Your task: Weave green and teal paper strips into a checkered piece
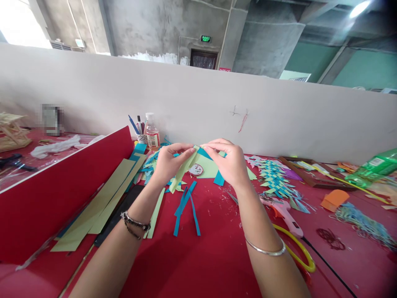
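Above the far middle of the red table, my left hand (169,160) pinches a light green paper strip (182,173) that hangs down below the fingers. Close beside it, my right hand (229,163) is closed at the fingertips on a blue paper strip (204,153). The two strips meet between my hands; whether they are interlocked I cannot tell. Beneath lie a light green sheet (208,169) and a small round white object (196,169). Loose blue strips (185,203) lie nearer me, with narrow green strips (157,211) by my left wrist.
Long green paper strips (102,194) lean along a red divider (71,186) at left. A bottle (152,134) and pen cup (142,139) stand behind. Rightward are a woven blue-green paper piece (274,178), pink glue gun (287,213), yellow tube (302,248) and green bottle (376,167).
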The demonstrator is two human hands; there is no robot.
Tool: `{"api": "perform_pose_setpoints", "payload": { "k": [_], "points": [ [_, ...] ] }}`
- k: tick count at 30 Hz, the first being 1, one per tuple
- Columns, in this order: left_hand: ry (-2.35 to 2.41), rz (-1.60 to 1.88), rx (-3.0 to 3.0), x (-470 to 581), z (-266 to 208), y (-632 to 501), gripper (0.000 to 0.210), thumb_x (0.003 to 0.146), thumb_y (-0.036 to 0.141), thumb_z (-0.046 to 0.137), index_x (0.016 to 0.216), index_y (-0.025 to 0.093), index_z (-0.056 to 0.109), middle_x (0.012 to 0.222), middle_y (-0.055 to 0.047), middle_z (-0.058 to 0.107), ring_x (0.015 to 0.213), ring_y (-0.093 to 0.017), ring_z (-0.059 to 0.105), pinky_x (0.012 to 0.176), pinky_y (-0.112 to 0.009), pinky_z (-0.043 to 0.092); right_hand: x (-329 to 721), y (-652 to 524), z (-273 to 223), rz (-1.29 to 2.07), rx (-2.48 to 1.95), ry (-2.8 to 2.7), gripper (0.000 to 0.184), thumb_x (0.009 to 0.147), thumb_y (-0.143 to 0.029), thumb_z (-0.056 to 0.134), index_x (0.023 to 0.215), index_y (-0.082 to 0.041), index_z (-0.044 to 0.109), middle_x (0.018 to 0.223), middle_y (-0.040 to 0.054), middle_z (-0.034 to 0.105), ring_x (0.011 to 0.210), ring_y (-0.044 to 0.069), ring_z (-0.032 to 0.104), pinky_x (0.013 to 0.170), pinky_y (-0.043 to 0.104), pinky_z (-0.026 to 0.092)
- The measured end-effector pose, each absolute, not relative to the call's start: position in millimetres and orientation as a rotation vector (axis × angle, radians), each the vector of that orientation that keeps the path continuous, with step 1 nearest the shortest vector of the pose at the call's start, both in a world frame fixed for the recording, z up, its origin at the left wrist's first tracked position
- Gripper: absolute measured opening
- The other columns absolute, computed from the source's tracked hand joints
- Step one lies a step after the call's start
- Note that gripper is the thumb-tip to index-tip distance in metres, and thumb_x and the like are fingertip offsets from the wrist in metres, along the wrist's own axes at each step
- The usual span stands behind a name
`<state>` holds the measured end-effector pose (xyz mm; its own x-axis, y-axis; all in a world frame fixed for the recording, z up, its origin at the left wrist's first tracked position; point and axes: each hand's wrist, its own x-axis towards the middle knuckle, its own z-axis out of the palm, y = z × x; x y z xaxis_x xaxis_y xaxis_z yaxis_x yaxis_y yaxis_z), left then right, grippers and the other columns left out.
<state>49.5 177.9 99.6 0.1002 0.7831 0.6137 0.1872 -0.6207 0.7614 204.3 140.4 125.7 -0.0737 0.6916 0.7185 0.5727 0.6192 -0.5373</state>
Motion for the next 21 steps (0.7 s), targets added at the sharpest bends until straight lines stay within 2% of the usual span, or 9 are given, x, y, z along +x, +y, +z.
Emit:
{"api": "perform_pose_setpoints", "payload": {
  "k": [14,21],
  "points": [
    [0.983,1.633,1.877,52.7,99.2,177.3,0.024,0.071,0.036,0.059,0.080,0.016,0.067,0.075,-0.003,0.068,0.066,-0.012,0.057,0.061,-0.022,0.044,200.3,140.0,122.3,0.181,-1.041,-1.750,0.024,0.081,-0.028,0.046,0.083,-0.020,0.068,0.082,0.0022,0.065,0.078,0.014,0.057,0.071,0.026,0.042],
    [1.000,1.662,1.869,52.9,99.2,177.8,0.022,0.071,0.035,0.060,0.078,0.015,0.067,0.074,-0.002,0.068,0.065,-0.011,0.057,0.061,-0.021,0.044,198.8,139.7,122.8,0.129,-1.079,-1.829,0.028,0.085,-0.029,0.040,0.076,-0.019,0.065,0.076,0.0015,0.063,0.073,0.012,0.055,0.069,0.026,0.037]
  ]
}}
